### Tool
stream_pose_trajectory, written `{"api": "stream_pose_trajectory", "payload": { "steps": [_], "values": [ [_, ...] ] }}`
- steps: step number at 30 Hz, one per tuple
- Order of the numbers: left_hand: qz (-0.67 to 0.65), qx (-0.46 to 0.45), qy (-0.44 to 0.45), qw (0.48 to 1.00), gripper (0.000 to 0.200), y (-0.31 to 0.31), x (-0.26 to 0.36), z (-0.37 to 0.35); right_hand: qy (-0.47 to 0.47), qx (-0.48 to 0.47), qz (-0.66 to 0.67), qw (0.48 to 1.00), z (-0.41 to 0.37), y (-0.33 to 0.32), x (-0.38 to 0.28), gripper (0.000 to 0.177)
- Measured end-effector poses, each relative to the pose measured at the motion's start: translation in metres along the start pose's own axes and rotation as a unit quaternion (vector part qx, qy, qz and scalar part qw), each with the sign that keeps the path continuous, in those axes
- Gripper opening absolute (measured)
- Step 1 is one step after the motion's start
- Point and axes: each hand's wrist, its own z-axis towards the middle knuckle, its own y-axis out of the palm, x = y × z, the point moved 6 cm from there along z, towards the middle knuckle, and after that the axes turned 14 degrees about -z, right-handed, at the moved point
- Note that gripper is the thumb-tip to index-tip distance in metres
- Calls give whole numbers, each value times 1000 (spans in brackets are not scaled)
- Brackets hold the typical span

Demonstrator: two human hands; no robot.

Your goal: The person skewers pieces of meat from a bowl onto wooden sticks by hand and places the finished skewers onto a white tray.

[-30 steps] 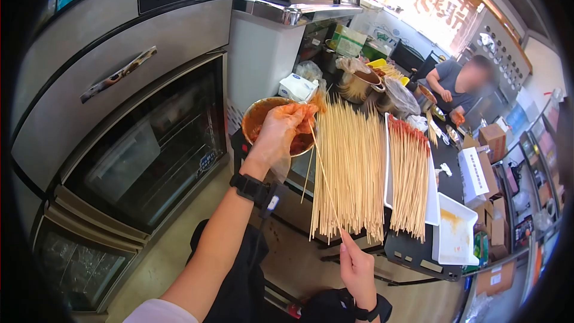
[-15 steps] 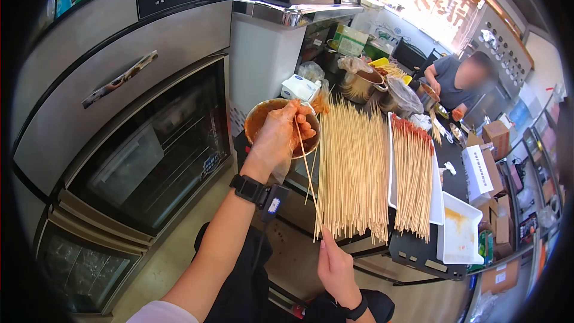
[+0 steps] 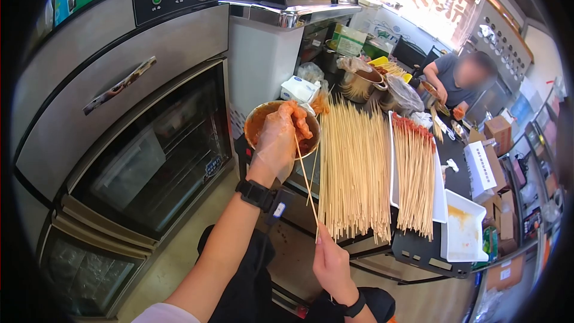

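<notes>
Left arm is stretched forward and up from the bottom of the view, with a black wristwatch on it. The left hand wears a thin, crinkly clear plastic glove and hangs over a round metal bowl that's smeared orange-red inside. Its fingers are bunched together, pinching a wet, glossy piece of marinated meat right at the bowl's near rim.

The right hand is bare and sits low and close to the body, wrist bent up. Thumb and fingertips are pressed together on the bottom end of a single thin bamboo skewer. The stick slants up and to the left, and its tip is right at the meat in the gloved fingers. Can't tell if it has gone in.

Just right of the bowl, a big fan of bare skewers lies on the black bench, pale, straight and dry, with the ends hanging over the near edge. Beside that, a flat white tray holds loaded skewers with red meat at their far tips. A square white tub with orange smears sits at the bench corner. The stainless oven with a dark glass door fills the left side.
</notes>
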Motion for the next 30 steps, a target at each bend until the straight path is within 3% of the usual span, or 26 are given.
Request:
{"api": "stream_pose_trajectory", "payload": {
  "steps": [8, 15, 18, 20, 21, 22, 23, 24, 25, 26, 28, 29, 30],
  "values": [
    [-14, 35, 29, 999, 25, -3, 2, 4, 12, -7, 1, 1000, 8, 13, 0, 44],
    [80, 26, 6, 996, 31, 6, -6, -4, 29, 9, 17, 999, 25, 10, -2, 40],
    [92, -3, 0, 996, 40, 14, -6, -6, 67, -11, 10, 998, 32, 8, 2, 37],
    [178, 15, 34, 983, 50, 21, 5, -13, 136, -35, 34, 990, 32, 8, 14, 36],
    [154, -56, 18, 986, 60, 2, -7, 4, 140, -32, 31, 989, 30, 8, 17, 36],
    [153, -60, 13, 986, 60, -10, -9, 13, 129, -22, 54, 990, 28, 8, 20, 38],
    [-13, -97, -73, 993, 65, -14, -19, 18, 119, -11, 76, 990, 26, 7, 24, 40],
    [-180, -130, -162, 962, 70, -15, -28, 21, 128, -4, 70, 989, 23, 4, 30, 40],
    [-167, -142, -168, 961, 77, -9, -22, 20, 145, 8, 87, 985, 21, -3, 39, 42],
    [-131, 12, -115, 985, 74, -22, -24, 16, 163, 22, 102, 981, 17, -12, 49, 44],
    [-207, 43, -127, 969, 55, -27, -25, 18, 209, 61, 100, 971, 13, -38, 79, 45],
    [-21, -76, -55, 995, 46, -33, -17, 24, 234, 84, 70, 966, 10, -48, 108, 44],
    [164, -192, 28, 967, 39, -33, -18, 26, 256, 106, 42, 960, 7, -61, 133, 42]
  ]
}}
